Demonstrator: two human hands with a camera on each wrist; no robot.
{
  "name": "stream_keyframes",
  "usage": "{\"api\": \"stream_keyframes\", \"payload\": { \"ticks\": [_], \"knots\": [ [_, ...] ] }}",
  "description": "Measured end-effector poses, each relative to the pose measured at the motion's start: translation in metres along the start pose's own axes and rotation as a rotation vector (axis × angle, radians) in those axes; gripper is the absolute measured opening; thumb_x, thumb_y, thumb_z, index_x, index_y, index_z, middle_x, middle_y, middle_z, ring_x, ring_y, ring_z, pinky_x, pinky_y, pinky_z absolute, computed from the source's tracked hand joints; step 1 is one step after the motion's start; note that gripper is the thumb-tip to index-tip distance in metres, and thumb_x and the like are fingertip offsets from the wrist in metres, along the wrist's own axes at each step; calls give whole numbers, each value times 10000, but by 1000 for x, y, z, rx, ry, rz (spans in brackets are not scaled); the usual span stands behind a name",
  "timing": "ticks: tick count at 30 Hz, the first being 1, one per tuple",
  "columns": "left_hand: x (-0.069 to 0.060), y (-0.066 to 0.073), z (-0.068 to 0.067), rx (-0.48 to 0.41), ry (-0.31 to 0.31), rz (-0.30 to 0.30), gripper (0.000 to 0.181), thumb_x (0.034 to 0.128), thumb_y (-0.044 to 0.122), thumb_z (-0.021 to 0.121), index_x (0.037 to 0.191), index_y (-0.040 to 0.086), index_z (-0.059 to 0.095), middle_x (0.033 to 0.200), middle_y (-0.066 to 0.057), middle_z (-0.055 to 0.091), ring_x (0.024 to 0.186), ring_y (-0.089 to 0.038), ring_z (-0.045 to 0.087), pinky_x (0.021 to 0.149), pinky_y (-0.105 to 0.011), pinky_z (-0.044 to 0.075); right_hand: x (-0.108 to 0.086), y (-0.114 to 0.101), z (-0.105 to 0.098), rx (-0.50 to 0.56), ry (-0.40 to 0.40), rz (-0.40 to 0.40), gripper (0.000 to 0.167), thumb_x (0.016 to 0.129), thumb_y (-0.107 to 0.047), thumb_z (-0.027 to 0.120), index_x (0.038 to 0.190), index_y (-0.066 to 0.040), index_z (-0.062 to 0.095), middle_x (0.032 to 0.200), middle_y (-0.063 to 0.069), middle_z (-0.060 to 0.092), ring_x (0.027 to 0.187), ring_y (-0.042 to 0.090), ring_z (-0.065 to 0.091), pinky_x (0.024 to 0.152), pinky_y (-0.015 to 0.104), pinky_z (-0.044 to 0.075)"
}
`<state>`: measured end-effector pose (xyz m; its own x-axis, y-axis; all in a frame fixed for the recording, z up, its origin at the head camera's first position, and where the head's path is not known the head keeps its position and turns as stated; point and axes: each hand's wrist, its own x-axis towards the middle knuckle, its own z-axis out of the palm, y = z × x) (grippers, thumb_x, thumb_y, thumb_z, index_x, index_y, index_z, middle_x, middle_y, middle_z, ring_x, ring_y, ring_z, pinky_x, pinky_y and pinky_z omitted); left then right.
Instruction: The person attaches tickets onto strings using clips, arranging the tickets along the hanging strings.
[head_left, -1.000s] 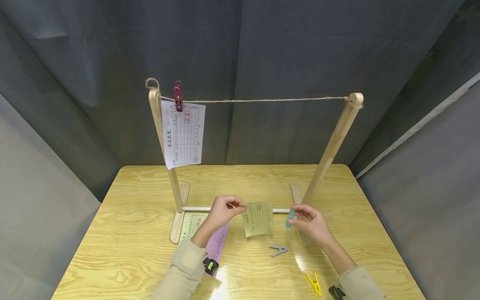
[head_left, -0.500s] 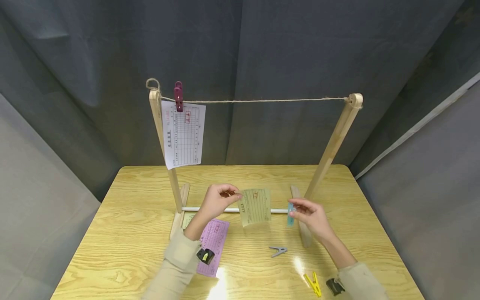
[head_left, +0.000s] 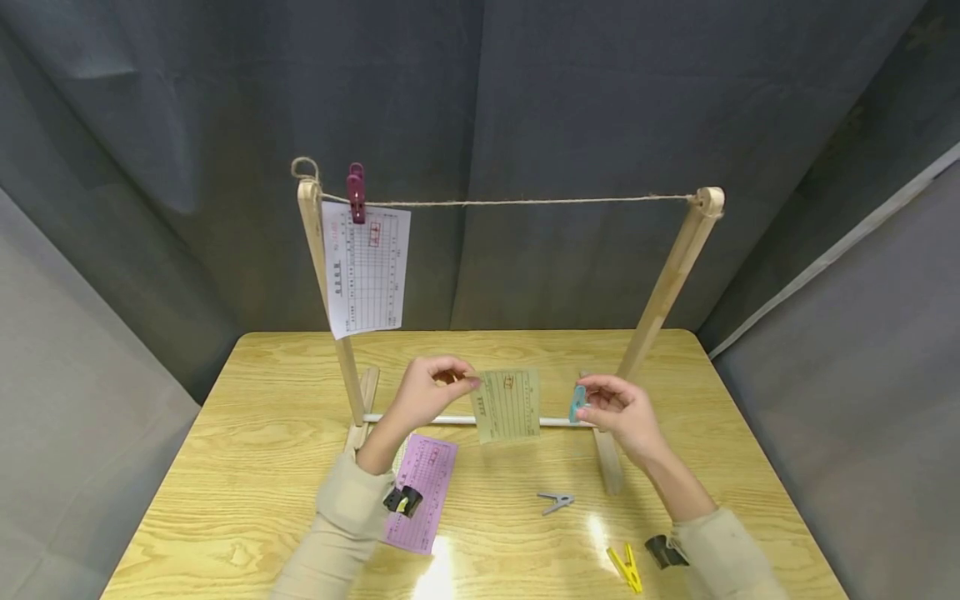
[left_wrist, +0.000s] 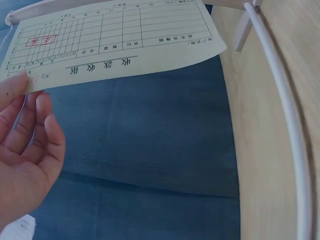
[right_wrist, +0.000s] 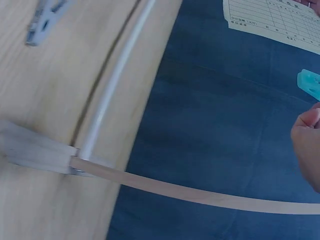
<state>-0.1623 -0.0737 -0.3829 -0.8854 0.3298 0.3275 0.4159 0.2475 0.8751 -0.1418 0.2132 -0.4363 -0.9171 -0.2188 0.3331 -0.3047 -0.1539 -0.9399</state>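
Over the bench [head_left: 210,467], the left hand [head_left: 429,393] pinches a yellow paper [head_left: 510,408] by its top left corner. The paper hangs down below the string [head_left: 525,202]. Near it, the right hand [head_left: 626,418] pinches a blue-green peg [head_left: 577,403], which is apart from the paper. Up on the string, a dark red peg [head_left: 356,193] holds a white paper [head_left: 367,275]. A purple paper [head_left: 431,483], a grey peg [head_left: 556,502] and a bright yellow peg [head_left: 625,568] lie on the bench.

Table [head_left: 247,500], purple form [head_left: 427,492], gray clip [head_left: 563,500], yellow clip [head_left: 633,575], wooden stand [head_left: 669,287]
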Motion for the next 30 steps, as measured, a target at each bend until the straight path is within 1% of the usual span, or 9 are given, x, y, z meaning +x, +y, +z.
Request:
{"api": "stream_keyframes", "payload": {
  "ticks": [5,7,11,14,18,22,27,30],
  "knots": [
    [6,-13,-4,8,29,7,55,766,15,694,805,-24,683,792,-101,665,666,-116,547,608,-280,468,10,-14,6,23,-19,-50,357,713,200,623,1035,47,608,927,39,592,795,128,549,666,181,476],
    [8,-14,-7,8,45,31,60,763,31,702,804,-11,687,793,-86,669,668,-115,555,605,-264,469,15,-19,8,25,-25,-53,351,713,190,632,1040,67,598,911,40,597,781,121,555,659,179,477],
    [9,-10,-12,5,66,86,52,759,39,705,795,5,690,787,-84,672,665,-128,566,600,-260,472,22,-29,12,19,-46,-45,332,723,171,639,1023,33,613,889,32,604,748,102,566,645,179,481],
    [10,-5,-16,7,72,98,46,761,36,701,791,4,688,791,-87,672,669,-128,569,606,-274,474,27,-34,15,19,-66,-44,322,731,164,638,1006,-4,628,884,30,609,731,99,568,636,185,484],
    [11,0,-21,2,90,118,45,762,21,698,793,-9,685,798,-104,673,670,-124,569,623,-302,483,32,-40,19,18,-79,-73,307,734,154,643,1004,10,627,877,40,614,722,113,569,630,195,486],
    [15,3,-27,-9,110,171,45,766,5,695,794,-27,678,784,-125,670,666,-115,560,627,-283,480,39,-49,23,-1,-78,-103,300,732,153,647,1005,33,620,873,48,622,721,125,578,637,206,489],
    [19,7,-34,-27,137,228,41,755,-28,691,791,-34,672,757,-152,663,654,-99,561,612,-271,477,48,-62,29,-45,-61,-99,292,730,138,661,1007,66,605,860,31,624,716,122,571,641,202,484],
    [21,10,-38,-27,153,242,41,747,-39,689,783,-41,669,748,-158,661,646,-98,563,604,-256,475,52,-68,32,-51,-60,-94,274,729,134,666,988,68,606,853,29,631,704,121,574,638,201,487]
  ]
}}
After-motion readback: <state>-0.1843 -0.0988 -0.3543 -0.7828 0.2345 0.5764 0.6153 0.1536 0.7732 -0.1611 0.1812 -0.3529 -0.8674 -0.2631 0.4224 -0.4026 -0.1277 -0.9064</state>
